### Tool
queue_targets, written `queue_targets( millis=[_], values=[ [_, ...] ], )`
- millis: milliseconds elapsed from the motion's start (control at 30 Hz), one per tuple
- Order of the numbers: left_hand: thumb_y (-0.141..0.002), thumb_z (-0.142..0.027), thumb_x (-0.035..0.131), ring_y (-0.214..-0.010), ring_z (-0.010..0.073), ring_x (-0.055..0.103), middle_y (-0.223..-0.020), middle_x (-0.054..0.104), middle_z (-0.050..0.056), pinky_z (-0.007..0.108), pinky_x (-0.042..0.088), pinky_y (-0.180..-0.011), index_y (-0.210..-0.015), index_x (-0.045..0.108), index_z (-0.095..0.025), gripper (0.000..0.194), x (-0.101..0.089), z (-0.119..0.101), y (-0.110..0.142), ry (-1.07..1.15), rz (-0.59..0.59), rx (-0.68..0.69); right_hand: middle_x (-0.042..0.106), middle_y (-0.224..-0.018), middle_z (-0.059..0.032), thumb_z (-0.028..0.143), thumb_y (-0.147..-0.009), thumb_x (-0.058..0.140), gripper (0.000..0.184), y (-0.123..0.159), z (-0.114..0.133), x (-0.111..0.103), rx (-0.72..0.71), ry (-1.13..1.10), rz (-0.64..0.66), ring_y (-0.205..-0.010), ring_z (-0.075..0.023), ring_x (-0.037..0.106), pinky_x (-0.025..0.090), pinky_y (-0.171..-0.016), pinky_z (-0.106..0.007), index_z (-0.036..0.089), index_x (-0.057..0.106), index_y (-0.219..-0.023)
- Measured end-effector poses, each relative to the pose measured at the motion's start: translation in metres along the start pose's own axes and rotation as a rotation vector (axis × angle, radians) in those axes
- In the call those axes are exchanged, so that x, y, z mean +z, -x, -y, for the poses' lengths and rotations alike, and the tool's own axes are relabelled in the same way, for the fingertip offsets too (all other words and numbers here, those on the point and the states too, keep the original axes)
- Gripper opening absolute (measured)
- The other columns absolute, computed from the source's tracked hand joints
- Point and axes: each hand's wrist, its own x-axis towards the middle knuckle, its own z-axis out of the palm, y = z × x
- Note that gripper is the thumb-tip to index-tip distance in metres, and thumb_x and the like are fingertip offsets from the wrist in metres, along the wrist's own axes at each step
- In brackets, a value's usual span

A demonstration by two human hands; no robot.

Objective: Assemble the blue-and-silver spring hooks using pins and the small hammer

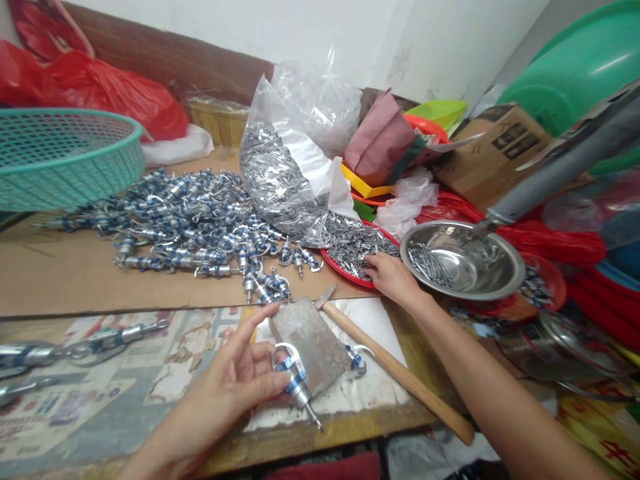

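Between the thumb and fingers of my left hand point(250, 380) is a small silver metal fitting point(297, 385) with blue bands, a curved silver lever on top and a thin rod pointing down. It is held over the near edge of a grey metal block point(313, 340). My right hand point(393, 277) reaches into a red tray point(356, 280) heaped with small grey metal clips point(350, 240); its fingers are bent together at the pile, and what they pinch is hidden. Another blue-banded fitting point(356, 361) lies against the block's right side. A wooden-handled hammer point(400, 373) lies beside it.
A big pile of blue-banded fittings point(185, 220) covers the cardboard at the back left. Behind the tray stands a clear bag of clips point(280, 180). A steel bowl point(463, 287) holding pins stands right of the tray, under a grey bar point(560, 153). A turquoise basket point(70, 160) is at far left.
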Motion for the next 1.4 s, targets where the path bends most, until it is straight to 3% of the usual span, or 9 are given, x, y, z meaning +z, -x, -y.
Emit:
queue_targets(
  millis=[533, 700, 867, 933, 1033, 1133, 1200, 1267, 1400],
  values=[
    [-0.069, -0.018, 0.075, -0.069, 0.0158, 0.063, -0.074, 0.061, -0.002, 0.026, 0.052, -0.062, -0.133, 0.033, -0.028, 0.077, 0.002, 0.007, 0.001, 0.042, -0.069, 0.032, 0.062, -0.109, -0.0066, 0.028, -0.089, 0.056, 0.023, -0.006, -0.005, -0.002, -0.083, -0.039, 0.032, -0.1, -0.0204, 0.059, 0.048, -0.087, -0.043, 0.015, 0.059, -0.108],
    [-0.066, -0.021, 0.077, -0.067, 0.0162, 0.064, -0.07, 0.062, -0.004, 0.026, 0.052, -0.062, -0.132, 0.036, -0.028, 0.078, 0.005, 0.006, 0.002, 0.031, -0.096, 0.024, 0.063, -0.105, -0.0055, 0.028, -0.09, 0.055, 0.018, -0.01, -0.002, 0.001, -0.065, -0.116, -0.018, -0.097, -0.0192, 0.06, 0.047, -0.087, -0.042, 0.015, 0.061, -0.101],
    [-0.064, -0.021, 0.079, -0.07, 0.0181, 0.065, -0.073, 0.062, -0.003, 0.029, 0.053, -0.064, -0.13, 0.038, -0.028, 0.078, 0.003, 0.008, 0.001, 0.031, -0.106, 0.019, 0.068, -0.096, -0.0087, 0.011, -0.085, 0.055, 0.015, -0.007, -0.006, -0.008, -0.024, -0.246, -0.129, -0.092, -0.0194, 0.062, 0.045, -0.088, -0.036, 0.013, 0.068, -0.092],
    [-0.064, -0.021, 0.079, -0.07, 0.0185, 0.065, -0.073, 0.061, -0.002, 0.029, 0.053, -0.063, -0.13, 0.039, -0.028, 0.077, 0.002, 0.009, 0.001, 0.034, -0.106, 0.015, 0.068, -0.096, -0.0105, 0.01, -0.085, 0.053, 0.021, 0.005, 0.004, -0.016, -0.002, -0.312, -0.187, -0.092, -0.0201, 0.062, 0.045, -0.086, -0.034, 0.013, 0.067, -0.099],
    [-0.064, -0.021, 0.079, -0.067, 0.017, 0.064, -0.071, 0.061, -0.003, 0.028, 0.053, -0.062, -0.131, 0.039, -0.028, 0.078, 0.003, 0.008, 0.0, 0.035, -0.111, 0.013, 0.068, -0.092, -0.0057, 0.014, -0.086, 0.053, 0.02, 0.04, 0.038, -0.03, -0.052, -0.454, -0.189, -0.085, -0.0163, 0.063, 0.048, -0.077, -0.027, 0.016, 0.067, -0.099],
    [-0.065, -0.02, 0.078, -0.065, 0.0159, 0.062, -0.07, 0.061, -0.003, 0.029, 0.053, -0.063, -0.131, 0.038, -0.027, 0.078, 0.005, 0.007, 0.0, 0.048, -0.107, 0.007, 0.069, -0.079, 0.0007, 0.016, -0.083, 0.058, 0.011, 0.082, 0.075, -0.037, -0.215, -0.858, 0.024, -0.072, -0.0126, 0.063, 0.048, -0.064, -0.021, 0.018, 0.068, -0.087],
    [-0.064, -0.019, 0.078, -0.066, 0.0162, 0.062, -0.07, 0.061, -0.003, 0.029, 0.052, -0.064, -0.131, 0.039, -0.027, 0.078, 0.006, 0.006, 0.0, 0.058, -0.116, 0.003, 0.067, -0.072, 0.0029, 0.019, -0.084, 0.058, 0.01, 0.101, 0.092, -0.037, -0.26, -1.0, 0.162, -0.064, -0.0113, 0.06, 0.046, -0.058, -0.02, 0.019, 0.068, -0.083],
    [-0.063, -0.019, 0.079, -0.067, 0.0166, 0.063, -0.07, 0.062, -0.003, 0.028, 0.052, -0.063, -0.131, 0.04, -0.027, 0.079, 0.006, 0.006, 0.001, 0.057, -0.126, 0.007, 0.066, -0.068, 0.0033, 0.022, -0.085, 0.059, 0.011, 0.109, 0.101, -0.037, -0.289, -1.017, 0.216, -0.063, -0.0109, 0.059, 0.044, -0.058, -0.02, 0.019, 0.069, -0.079],
    [-0.063, -0.021, 0.079, -0.067, 0.0166, 0.063, -0.071, 0.063, -0.002, 0.026, 0.051, -0.061, -0.13, 0.042, -0.027, 0.077, 0.006, 0.006, 0.001, 0.044, -0.119, 0.013, 0.063, -0.066, 0.0012, 0.018, -0.082, 0.064, 0.013, 0.106, 0.11, -0.04, -0.361, -0.9, 0.172, -0.07, -0.0129, 0.059, 0.045, -0.066, -0.023, 0.018, 0.07, -0.071]
  ],
)
